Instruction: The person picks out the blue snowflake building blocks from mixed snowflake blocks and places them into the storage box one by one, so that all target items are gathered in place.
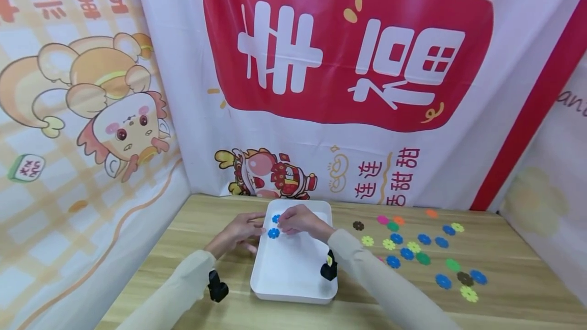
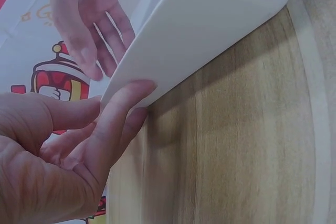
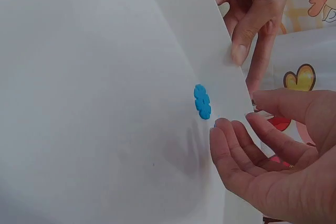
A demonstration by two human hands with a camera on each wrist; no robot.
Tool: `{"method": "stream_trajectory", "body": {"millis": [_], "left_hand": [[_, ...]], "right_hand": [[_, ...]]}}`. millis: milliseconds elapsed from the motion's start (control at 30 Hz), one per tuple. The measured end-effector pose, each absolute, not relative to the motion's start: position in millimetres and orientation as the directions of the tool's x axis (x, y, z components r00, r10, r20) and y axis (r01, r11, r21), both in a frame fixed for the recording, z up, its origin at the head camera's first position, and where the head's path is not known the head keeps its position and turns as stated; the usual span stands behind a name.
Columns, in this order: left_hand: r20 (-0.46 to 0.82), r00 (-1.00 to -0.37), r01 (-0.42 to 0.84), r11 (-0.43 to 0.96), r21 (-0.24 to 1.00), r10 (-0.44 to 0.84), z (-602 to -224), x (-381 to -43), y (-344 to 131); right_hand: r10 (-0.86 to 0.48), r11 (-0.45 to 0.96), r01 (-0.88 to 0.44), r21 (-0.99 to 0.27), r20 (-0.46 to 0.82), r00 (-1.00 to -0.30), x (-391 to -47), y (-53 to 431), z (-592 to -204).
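A white rectangular tray [image 1: 293,269] stands on the wooden table. At its left long side, my left hand [image 1: 240,228] holds the rim; in the left wrist view its thumb lies at the rim and a finger along the outer wall. One blue flower-shaped plastic disc [image 1: 273,233] lies inside the tray near that wall. Just beyond it a second blue disc [image 1: 276,218] is partly hidden by my right hand [image 1: 298,219]. In the right wrist view the right hand [image 3: 273,166] reaches over the rim, fingers loosely bent and thumb apart, fingertips close to the tray floor.
Right of the tray, several flower discs lie scattered on the table: blue discs [image 1: 406,253], yellow discs [image 1: 469,294], green discs [image 1: 423,258], brown discs [image 1: 358,225], plus orange and pink. Printed cloth [image 1: 348,50] hangs behind the table and along both sides.
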State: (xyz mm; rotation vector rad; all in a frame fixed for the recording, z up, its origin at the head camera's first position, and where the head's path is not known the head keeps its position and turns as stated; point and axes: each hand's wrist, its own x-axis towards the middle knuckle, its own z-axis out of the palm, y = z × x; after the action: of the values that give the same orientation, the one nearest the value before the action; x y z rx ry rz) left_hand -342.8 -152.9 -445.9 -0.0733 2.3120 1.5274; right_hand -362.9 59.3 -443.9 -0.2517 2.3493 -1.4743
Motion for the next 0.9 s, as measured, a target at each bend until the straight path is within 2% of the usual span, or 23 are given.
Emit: {"method": "stream_trajectory", "body": {"millis": [200,567,767,900], "left_hand": [[-0.335,-0.931,-0.253,0.404,0.879,0.147,-446,-343,-153],[-0.342,-0.928,-0.261,0.401,0.878,0.146,-447,-343,-153],[-0.341,-0.93,-0.262,0.399,0.879,0.139,-449,-344,-153],[-0.337,-0.931,-0.257,0.403,0.879,0.141,-450,-344,-153]], "right_hand": [[-0.35,0.424,-0.04,-0.905,-0.123,-0.928,-363,84,-437],[-0.28,0.305,-0.047,-0.951,-0.043,-0.959,-367,151,-423],[-0.298,0.352,-0.146,-0.924,0.037,-0.954,-363,209,-418],[-0.288,0.419,-0.167,-0.892,0.043,-0.957,-360,249,-419]]}}
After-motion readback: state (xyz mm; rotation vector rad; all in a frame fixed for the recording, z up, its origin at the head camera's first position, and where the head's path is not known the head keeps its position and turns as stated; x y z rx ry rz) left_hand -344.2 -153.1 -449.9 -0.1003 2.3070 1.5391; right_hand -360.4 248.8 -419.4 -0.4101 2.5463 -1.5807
